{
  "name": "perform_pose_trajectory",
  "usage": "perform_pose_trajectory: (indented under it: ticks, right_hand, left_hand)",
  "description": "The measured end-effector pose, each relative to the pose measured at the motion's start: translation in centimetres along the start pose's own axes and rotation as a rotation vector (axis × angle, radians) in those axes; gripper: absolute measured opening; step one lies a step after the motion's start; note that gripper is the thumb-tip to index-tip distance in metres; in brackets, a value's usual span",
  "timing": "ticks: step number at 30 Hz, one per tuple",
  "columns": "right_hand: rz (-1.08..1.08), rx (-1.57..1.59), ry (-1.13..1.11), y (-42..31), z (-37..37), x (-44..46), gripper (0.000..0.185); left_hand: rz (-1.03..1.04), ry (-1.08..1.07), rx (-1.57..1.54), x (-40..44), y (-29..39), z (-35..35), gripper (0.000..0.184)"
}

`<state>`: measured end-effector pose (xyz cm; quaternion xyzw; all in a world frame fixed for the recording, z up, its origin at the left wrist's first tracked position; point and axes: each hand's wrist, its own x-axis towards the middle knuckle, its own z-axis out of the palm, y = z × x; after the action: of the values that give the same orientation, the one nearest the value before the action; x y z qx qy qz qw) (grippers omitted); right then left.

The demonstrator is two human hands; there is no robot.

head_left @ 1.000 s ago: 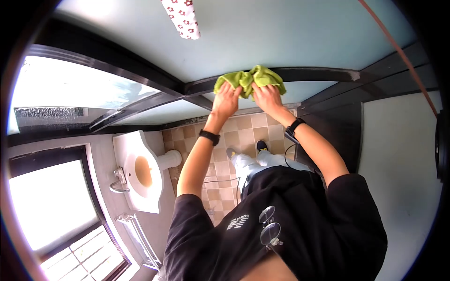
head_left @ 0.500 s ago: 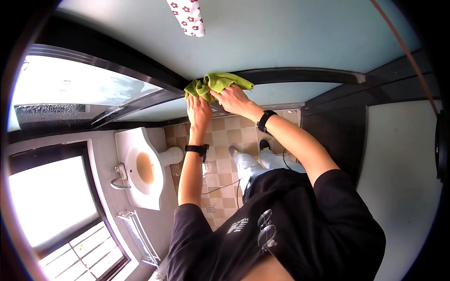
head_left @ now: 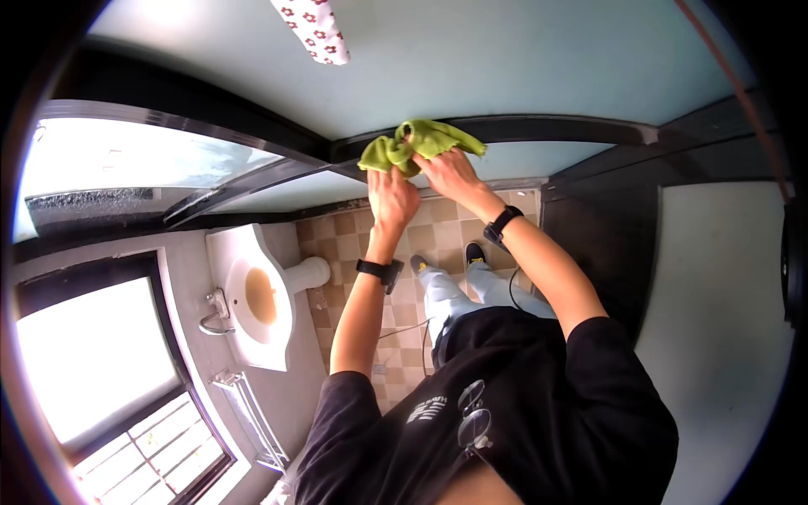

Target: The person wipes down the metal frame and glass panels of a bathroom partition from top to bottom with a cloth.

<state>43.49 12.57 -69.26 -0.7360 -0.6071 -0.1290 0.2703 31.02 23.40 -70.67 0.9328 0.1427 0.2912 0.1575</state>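
A bunched green cloth (head_left: 433,139) lies against the dark horizontal rail (head_left: 539,129) of a frosted glass partition. My left hand (head_left: 392,200) grips the cloth's left part, its fingertips hidden in the folds. Close beside it, my right hand (head_left: 452,172) holds the right part, with some fingers tucked under the fabric. One loose end of the cloth sticks out to the right along the rail. Both wrists wear black bands.
A white washbasin (head_left: 261,295) with a tap stands at the left, beside a window (head_left: 101,362). A towel rack (head_left: 248,417) is below it. Frosted glass (head_left: 505,59) rises ahead, with a flowered cloth (head_left: 316,34) at the top. Tiled floor (head_left: 396,295) lies beneath.
Both hands and the green cloth have slid a short way to the right along the dark rail. The grip on the cloth stays.
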Motion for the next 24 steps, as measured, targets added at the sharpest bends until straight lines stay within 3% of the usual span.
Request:
perform_pose_trajectory:
  ticks: [5, 8, 14, 17, 20, 24]
  right_hand:
    - [0.106, -0.195, 0.075, 4.7, -4.5, -5.7, 0.046]
    - [0.180, -0.346, 0.101, 7.5, -7.7, -8.9, 0.052]
    - [0.403, -0.527, 0.130, 12.3, -13.0, -12.6, 0.055]
    - [0.318, -0.614, 0.166, 12.6, -13.3, -12.7, 0.054]
    - [0.541, -0.472, 0.136, 11.2, -11.7, -11.8, 0.055]
    - [0.191, -0.333, 0.169, 8.3, -8.6, -9.4, 0.054]
  left_hand:
    - [0.115, -0.082, -0.114, 2.3, 7.1, 3.1, 0.048]
    - [0.215, -0.237, -0.138, 4.2, 10.2, 5.6, 0.050]
    - [0.429, -0.192, -0.281, 7.6, 16.2, 9.3, 0.055]
    - [0.401, -0.197, -0.223, 7.5, 16.2, 10.0, 0.060]
    - [0.267, -0.212, -0.271, 6.8, 15.5, 9.5, 0.060]
    - [0.136, -0.136, -0.227, 5.5, 11.5, 7.9, 0.057]
